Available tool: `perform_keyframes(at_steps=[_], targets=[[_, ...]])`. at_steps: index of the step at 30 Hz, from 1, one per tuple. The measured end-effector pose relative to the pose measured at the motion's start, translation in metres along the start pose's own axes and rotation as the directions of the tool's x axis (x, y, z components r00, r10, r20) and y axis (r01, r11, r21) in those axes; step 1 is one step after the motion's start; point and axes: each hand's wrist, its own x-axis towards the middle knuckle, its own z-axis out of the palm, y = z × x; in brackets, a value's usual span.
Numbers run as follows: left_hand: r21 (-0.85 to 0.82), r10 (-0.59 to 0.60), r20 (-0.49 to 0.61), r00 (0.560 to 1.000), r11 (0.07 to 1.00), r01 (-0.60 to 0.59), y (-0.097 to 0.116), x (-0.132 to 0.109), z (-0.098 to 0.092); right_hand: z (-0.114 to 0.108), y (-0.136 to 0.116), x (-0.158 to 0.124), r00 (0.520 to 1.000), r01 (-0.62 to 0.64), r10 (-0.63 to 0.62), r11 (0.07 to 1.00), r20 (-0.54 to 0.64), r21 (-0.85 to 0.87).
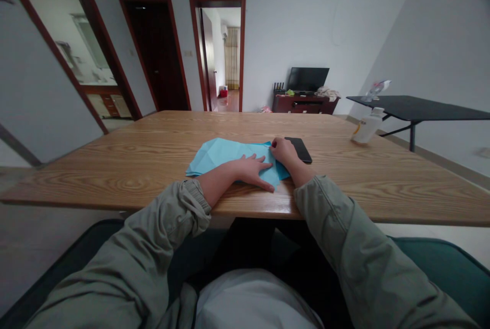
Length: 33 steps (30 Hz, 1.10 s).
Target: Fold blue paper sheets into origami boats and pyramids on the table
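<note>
A light blue sheet of paper [220,153] with crease lines lies on the wooden table in front of me. My left hand [254,170] rests flat on its near right part, fingers spread. At the paper's right edge, my right hand [284,151] has its fingers curled together in a pinch on the far right corner. A darker blue part [282,171] shows along that edge, below the right hand. Just beyond the right wrist lies a black phone [300,149], partly covered by that hand.
The wooden table [133,166] spreads to both sides, its near edge close to my body. A white bottle [368,126] stands tilted-looking at the right. Behind it is a black folding table [417,107] with a clear plastic item [375,90] on it.
</note>
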Motion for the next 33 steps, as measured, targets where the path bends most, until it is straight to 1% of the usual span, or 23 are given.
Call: perform_keyframes(at_steps=[5,13,15,18,21,27,29,33], targets=[[-0.004,0.001,0.003,1.000,1.000,-0.001,0.001,-0.002,-0.001,0.001,0.003,0.001,1.000,0.003,-0.003,1.000,-0.016,-0.003],[-0.028,-0.008,-0.008,1.000,1.000,0.008,0.003,-0.006,-0.004,0.006,0.009,0.005,0.999,0.021,-0.020,0.999,-0.035,0.042],[-0.027,0.013,-0.001,1.000,1.000,-0.013,0.002,-0.007,-0.005,0.007,0.010,0.007,0.998,0.027,-0.025,0.998,-0.057,0.049],[-0.017,0.077,0.015,0.997,0.997,-0.077,0.000,-0.008,-0.007,0.007,0.011,0.007,0.997,0.025,-0.021,0.998,-0.074,0.049],[0.002,0.113,-0.008,0.994,0.994,-0.113,0.000,-0.008,-0.009,0.005,0.009,0.006,0.996,0.014,-0.009,0.998,-0.089,0.060],[0.023,0.093,-0.071,0.993,0.996,-0.092,0.000,-0.005,-0.006,-0.001,0.007,0.005,0.990,-0.025,0.048,0.986,-0.134,0.166],[0.035,0.100,-0.085,0.991,0.995,-0.097,-0.001,-0.005,-0.005,-0.003,0.008,0.005,0.991,-0.053,0.074,0.981,-0.112,0.184],[0.072,0.135,-0.139,0.981,0.989,-0.126,0.000,-0.005,-0.005,-0.009,0.008,0.004,0.994,-0.108,0.108,0.971,0.012,0.214]])
